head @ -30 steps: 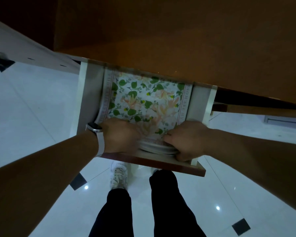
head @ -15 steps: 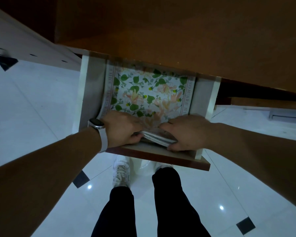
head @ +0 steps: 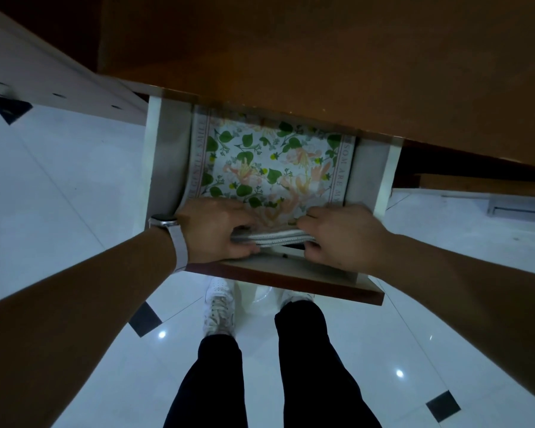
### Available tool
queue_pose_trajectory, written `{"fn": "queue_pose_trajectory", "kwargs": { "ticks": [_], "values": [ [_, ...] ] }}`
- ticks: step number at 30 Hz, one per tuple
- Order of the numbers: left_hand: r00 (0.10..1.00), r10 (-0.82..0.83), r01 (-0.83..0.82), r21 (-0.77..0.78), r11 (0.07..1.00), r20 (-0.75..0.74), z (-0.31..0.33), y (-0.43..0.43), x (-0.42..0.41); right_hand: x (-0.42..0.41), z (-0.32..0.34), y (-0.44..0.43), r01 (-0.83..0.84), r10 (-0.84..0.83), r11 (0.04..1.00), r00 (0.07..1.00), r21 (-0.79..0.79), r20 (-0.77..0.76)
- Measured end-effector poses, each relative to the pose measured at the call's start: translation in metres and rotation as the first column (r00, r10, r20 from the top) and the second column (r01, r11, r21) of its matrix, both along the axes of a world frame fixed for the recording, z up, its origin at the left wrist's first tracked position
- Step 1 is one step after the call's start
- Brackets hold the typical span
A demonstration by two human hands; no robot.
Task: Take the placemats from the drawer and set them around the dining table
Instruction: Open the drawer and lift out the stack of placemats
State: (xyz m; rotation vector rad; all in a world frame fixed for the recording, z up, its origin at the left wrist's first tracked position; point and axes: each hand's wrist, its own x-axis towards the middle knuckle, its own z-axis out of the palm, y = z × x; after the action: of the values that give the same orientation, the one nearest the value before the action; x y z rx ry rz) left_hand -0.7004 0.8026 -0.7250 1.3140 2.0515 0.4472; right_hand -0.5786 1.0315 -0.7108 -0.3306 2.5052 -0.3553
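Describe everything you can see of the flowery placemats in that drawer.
The placemats are a thin, floppy stack lying in the open drawer, far end hidden under the wooden tabletop. The top one is white with green leaves, peach flowers and lettered borders on both sides. The left hand and right hand pinch the raised near edge, showing pale dotted layers.

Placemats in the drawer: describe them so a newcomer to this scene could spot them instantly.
Under the brown wooden top, a white-walled drawer stands pulled open above the tiled floor. The placemats lie stacked inside, their near edge gripped by the left hand and right hand. Nothing else in the drawer is printed: green leaves and peach flowers, with lettered strips down both sides.
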Motion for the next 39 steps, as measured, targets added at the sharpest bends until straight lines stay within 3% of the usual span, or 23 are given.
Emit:
{"fn": "queue_pose_trajectory", "kwargs": {
  "ticks": [5, 10, 16, 21, 31, 39],
  "values": [
    [0.999, 0.014, -0.011, -0.084, 0.996, 0.039, -0.001, 0.003, 0.002, -0.003, 0.000, 0.000, 0.103, -0.106, 0.992, 0.994, -0.077, -0.034],
    [0.980, 0.178, -0.176, -0.039, 0.984, 0.087, 0.011, 0.004, 0.008, -0.002, 0.001, 0.000, 0.123, -0.130, 0.980, 0.991, -0.154, -0.037],
    [0.941, 0.319, -0.330, 0.090, 0.940, 0.111, 0.042, 0.004, 0.018, 0.001, 0.029, 0.002, 0.363, -0.374, 0.879, 0.927, -0.310, 0.024],
    [0.910, 0.394, -0.408, 0.108, 0.907, 0.133, 0.087, -0.003, 0.023, 0.010, 0.081, -0.006, 0.435, -0.467, 0.837, 0.884, -0.332, -0.021],
    [0.908, 0.405, -0.418, 0.189, 0.888, 0.107, 0.188, -0.036, 0.049, 0.050, 0.183, -0.050, 0.526, -0.590, 0.772, 0.803, -0.356, -0.091],
    [0.933, 0.357, -0.322, 0.325, 0.889, -0.053, 0.221, -0.069, 0.091, 0.105, 0.212, -0.087, 0.599, -0.691, 0.676, 0.717, -0.429, -0.089]
  ]
}}
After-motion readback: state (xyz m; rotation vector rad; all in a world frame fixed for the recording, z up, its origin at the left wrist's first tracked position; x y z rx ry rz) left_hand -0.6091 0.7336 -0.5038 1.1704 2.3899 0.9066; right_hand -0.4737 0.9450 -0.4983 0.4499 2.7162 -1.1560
